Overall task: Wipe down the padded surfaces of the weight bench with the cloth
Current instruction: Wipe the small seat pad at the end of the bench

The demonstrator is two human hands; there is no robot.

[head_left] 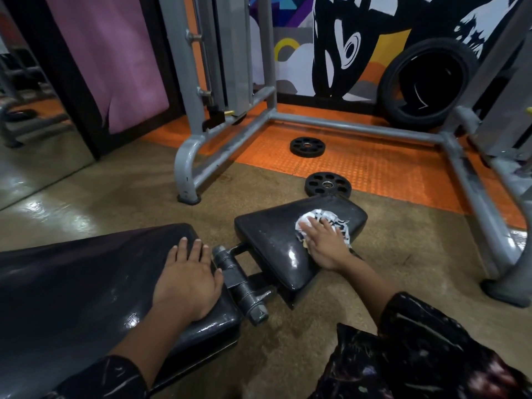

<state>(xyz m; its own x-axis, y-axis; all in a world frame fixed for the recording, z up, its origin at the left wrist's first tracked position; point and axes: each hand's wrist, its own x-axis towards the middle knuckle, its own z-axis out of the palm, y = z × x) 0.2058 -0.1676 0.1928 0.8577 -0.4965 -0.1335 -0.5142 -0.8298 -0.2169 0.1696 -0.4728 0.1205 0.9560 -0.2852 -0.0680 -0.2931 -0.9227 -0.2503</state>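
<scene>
Gym floor, grey rack behind. Right hand presses the cloth flat-fingered onto the small seat pad, mid-wipe; left hand rests open on the long pad. Next, probably: sweep toward the pad's near end.

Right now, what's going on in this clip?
A person is wiping a black padded weight bench. The right hand presses a white patterned cloth flat on the smaller black seat pad, while the left hand rests open on the end of the long black back pad. Two black weight plates lie on the floor beyond.
</scene>
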